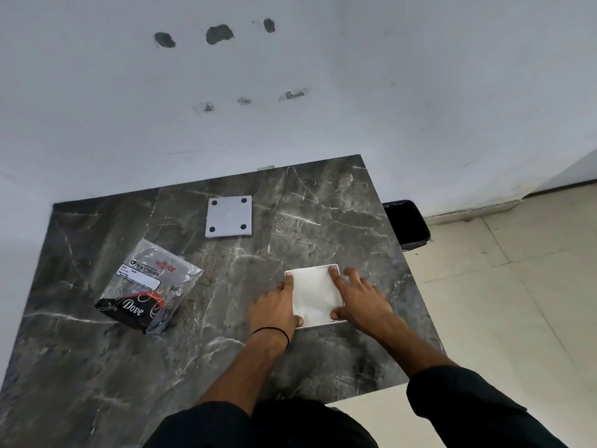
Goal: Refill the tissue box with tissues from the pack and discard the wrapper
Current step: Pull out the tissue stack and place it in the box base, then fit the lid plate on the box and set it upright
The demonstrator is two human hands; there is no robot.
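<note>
While both hands press flat, the tissues (pixel 315 294) lie between left hand (pixel 274 303) and right hand (pixel 363 297).

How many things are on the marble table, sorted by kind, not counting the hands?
Tissue box with tissues in it: 1
Grey square lid with four black dots: 1
Plastic wrapper: 1
Total: 3

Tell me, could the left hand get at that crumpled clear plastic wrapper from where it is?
Probably yes: the left hand rests on the white tissue box, and only bare dark marble tabletop lies between it and the crumpled clear plastic wrapper.
</note>
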